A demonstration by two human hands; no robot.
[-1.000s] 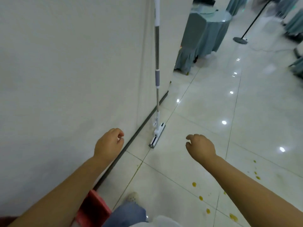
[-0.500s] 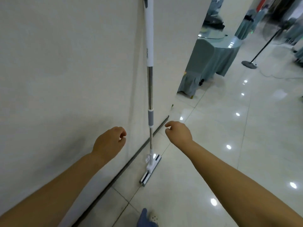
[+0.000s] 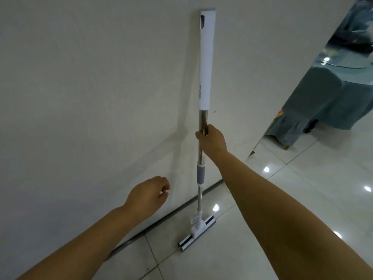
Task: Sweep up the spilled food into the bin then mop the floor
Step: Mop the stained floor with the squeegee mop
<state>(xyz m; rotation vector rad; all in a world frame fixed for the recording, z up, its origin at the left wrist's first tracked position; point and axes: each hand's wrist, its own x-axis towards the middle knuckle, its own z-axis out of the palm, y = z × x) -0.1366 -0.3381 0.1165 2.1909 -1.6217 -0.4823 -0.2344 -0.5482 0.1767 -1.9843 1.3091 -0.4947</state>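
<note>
A flat mop (image 3: 205, 67) leans upright against the white wall, with a white upper grip, a steel shaft and a grey collar lower down. Its flat head (image 3: 196, 232) rests on the tiled floor by the skirting. My right hand (image 3: 212, 139) is wrapped around the steel shaft just under the white grip. My left hand (image 3: 148, 196) hangs lower and to the left, near the wall, loosely curled and holding nothing. No spilled food or bin shows in this view.
The white wall (image 3: 90, 98) fills the left and centre. At the right stands a chair in a grey-green cover (image 3: 314, 106) beside a table with a matching cloth (image 3: 355, 63). Glossy floor tiles (image 3: 302, 199) spread out to the right.
I have stepped closer to the mop and the view has tilted up. My right hand reached forward and closed on the mop shaft. The left hand stayed low near the wall.
</note>
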